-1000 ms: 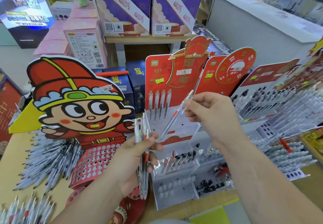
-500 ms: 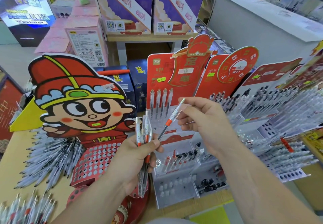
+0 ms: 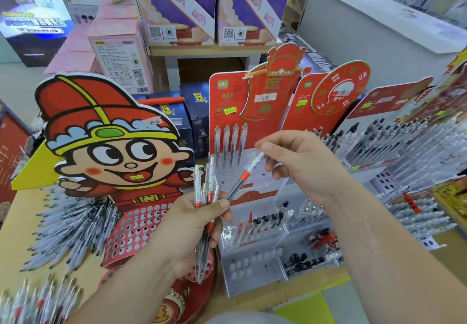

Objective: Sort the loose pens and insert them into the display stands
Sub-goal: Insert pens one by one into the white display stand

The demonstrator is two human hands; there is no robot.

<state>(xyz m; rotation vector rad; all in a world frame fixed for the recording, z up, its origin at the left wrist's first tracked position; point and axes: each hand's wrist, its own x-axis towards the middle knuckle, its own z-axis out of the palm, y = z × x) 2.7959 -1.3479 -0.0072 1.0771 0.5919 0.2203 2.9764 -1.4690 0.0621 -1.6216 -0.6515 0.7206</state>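
A presumably light, rigid pen [image 3: 244, 175] was pinched at its upper end by the right hand [image 3: 303, 169], spare pens [image 3: 206, 188] clasped by the left hand [image 3: 187, 227].

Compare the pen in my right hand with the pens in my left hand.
The single pen is alone, slanted, pinched by the right hand; the bundle is several, nearly upright, gripped in the left hand. Both have clear barrels with orange-red bands.

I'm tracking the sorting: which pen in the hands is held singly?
The orange-banded pen, pinched slantwise by the right hand. The other pens are gripped together as one bundle in the left hand.
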